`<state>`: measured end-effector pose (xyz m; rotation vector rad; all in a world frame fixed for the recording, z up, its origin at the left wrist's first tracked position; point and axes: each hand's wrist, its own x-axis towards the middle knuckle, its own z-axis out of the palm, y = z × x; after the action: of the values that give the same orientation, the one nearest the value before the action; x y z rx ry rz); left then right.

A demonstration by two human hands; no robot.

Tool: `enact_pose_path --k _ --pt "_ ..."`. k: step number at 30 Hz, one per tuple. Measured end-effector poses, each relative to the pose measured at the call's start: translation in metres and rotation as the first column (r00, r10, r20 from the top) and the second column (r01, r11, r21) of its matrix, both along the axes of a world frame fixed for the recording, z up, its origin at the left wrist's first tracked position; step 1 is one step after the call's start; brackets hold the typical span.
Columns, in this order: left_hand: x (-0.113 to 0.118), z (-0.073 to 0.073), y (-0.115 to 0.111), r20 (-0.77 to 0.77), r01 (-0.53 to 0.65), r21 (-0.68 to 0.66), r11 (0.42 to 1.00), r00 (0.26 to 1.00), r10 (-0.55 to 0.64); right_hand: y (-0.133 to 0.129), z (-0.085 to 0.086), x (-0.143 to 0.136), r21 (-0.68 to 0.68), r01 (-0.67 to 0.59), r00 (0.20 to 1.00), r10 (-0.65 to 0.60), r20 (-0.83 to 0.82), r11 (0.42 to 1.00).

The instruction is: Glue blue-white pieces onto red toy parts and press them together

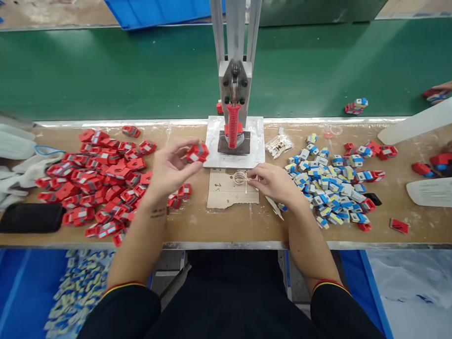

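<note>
My left hand (170, 166) is raised over the left side of the bench, thumb and fingers pinching a red toy vehicle part (197, 152) with grey and white patches. My right hand (273, 180) is closed in a pinch on a thin pale stick that looks like a cotton swab (246, 186). Its end is at a small round clear dish (239, 177). Under the dish lies a torn piece of cardboard (227, 194). Just behind that, a press with a red handle (234, 124) stands on a pale metal plate (214, 145), with a red part beneath its head.
Red parts (107, 173) are heaped left, blue-white-yellow parts (330, 185) right. A bag of cotton swabs (279, 144) lies beside the plate. A black phone (31, 218) and white gloves (22, 176) sit far left. Behind runs a green belt (300, 73); another person's hand (449, 86) reaches in right.
</note>
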<state>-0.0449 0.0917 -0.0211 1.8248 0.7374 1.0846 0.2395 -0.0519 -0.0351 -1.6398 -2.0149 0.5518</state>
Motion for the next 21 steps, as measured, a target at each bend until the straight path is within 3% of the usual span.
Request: enact_pose_path --k 4,9,15,21 --pt "0.041 -0.023 -0.022 0.251 0.118 -0.18 0.977 0.965 -0.07 0.006 -0.012 -0.007 0.091 0.008 1.0 -0.009 0.014 0.996" --pt "0.04 -0.044 -0.028 0.347 0.123 -0.298 0.947 0.938 -0.013 0.011 -0.021 -0.024 0.195 0.02 1.0 -0.017 -0.015 0.981" --pt "0.034 -0.037 -0.037 0.258 0.098 -0.209 0.973 0.965 -0.042 0.007 -0.012 -0.026 0.173 0.053 0.988 -0.027 -0.152 0.983" --pt "0.032 -0.039 -0.032 0.19 -0.016 -0.032 0.999 0.982 0.022 0.007 -0.002 -0.016 0.123 0.238 0.904 -0.173 -0.391 0.963"
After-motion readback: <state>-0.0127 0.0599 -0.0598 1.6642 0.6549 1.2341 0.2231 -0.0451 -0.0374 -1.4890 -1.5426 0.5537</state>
